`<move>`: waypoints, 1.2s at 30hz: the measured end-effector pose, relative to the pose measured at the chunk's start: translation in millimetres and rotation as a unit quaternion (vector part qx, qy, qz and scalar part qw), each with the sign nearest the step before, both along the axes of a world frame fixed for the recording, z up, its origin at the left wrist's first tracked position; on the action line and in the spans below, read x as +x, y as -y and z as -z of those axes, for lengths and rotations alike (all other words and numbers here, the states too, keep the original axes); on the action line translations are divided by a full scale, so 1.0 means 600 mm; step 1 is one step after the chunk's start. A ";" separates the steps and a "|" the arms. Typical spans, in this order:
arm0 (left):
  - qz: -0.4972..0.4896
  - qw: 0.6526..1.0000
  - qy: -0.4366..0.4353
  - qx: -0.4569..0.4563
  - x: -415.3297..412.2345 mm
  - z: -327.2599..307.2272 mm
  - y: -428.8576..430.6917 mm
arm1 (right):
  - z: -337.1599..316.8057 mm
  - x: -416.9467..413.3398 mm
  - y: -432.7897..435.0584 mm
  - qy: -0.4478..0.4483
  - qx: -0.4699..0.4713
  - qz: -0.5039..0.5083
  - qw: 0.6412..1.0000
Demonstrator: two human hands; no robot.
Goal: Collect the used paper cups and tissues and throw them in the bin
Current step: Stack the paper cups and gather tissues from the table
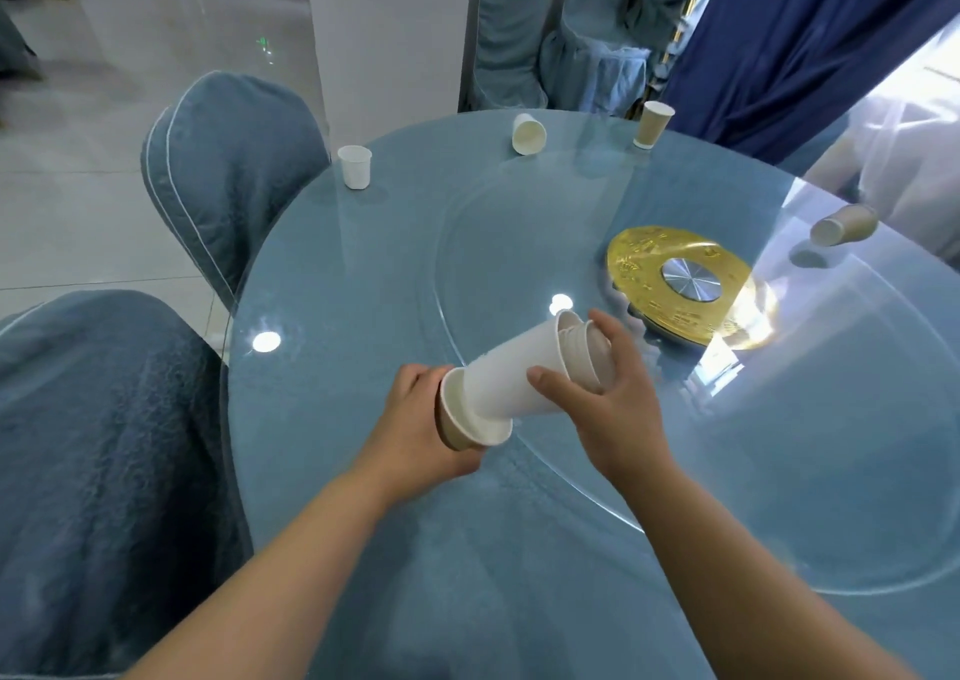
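While the stack point(509, 373) is being seated base-first in the brown cup point(454, 438), both are held tilted just above the worktop point(363, 290), near its front edge. The brown cup is gripped by the left hand point(415, 419). The stack's open end is gripped by the curled fingers point(545, 380) of the right hand point(608, 409).

Risks:
- The stack looks crooked, so it could be jammed or popped out.
- Inner cups could be shed from the open end if it is tipped lower.
- Dregs could be spilled; the contents cannot be seen.

Left on the worktop:
- white cup point(355, 166), upright at far left
- tipped cup point(529, 134) at the far edge
- far brown cup point(652, 124), upright
- fallen cup point(841, 225) at right

Reach is hindered by the gold hub point(639, 258) and the chairs point(228, 160). No bin or tissues are seen.
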State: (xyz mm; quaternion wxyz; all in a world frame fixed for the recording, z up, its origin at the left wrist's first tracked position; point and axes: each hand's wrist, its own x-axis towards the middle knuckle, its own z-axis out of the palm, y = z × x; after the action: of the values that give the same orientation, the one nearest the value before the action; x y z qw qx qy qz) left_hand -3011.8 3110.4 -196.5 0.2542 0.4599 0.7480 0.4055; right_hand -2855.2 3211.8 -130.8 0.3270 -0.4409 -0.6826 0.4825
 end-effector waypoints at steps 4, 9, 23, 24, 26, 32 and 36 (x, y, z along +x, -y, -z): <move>0.033 0.998 -0.007 0.045 0.031 -0.019 -0.011 | 0.004 0.021 0.007 0.047 -0.042 -0.079 0.995; 0.045 0.996 0.064 0.040 0.080 -0.010 -0.011 | -0.024 0.062 0.009 0.067 -0.034 -0.051 0.996; 0.088 0.984 0.123 0.094 0.212 -0.038 -0.045 | 0.000 0.278 0.016 0.045 -0.063 0.127 0.989; 0.091 0.984 0.121 0.094 0.224 -0.037 -0.051 | 0.000 0.296 0.015 0.045 -0.063 0.137 0.988; 0.100 0.983 0.118 0.096 0.251 -0.039 -0.064 | 0.002 0.333 0.013 0.044 -0.061 0.152 0.985; 0.118 0.977 0.135 0.116 0.366 -0.047 -0.099 | 0.010 0.469 -0.005 0.034 -0.071 0.190 0.979; 0.127 0.976 0.136 0.110 0.454 -0.049 -0.124 | 0.026 0.576 -0.030 0.027 -0.086 0.202 0.975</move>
State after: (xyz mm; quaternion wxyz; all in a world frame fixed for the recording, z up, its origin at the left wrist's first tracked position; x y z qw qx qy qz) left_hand -2739.7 3184.9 -167.0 0.3507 0.5170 0.5924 0.5087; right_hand -2509.7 3229.8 -146.4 0.3601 -0.6089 -0.5443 0.4510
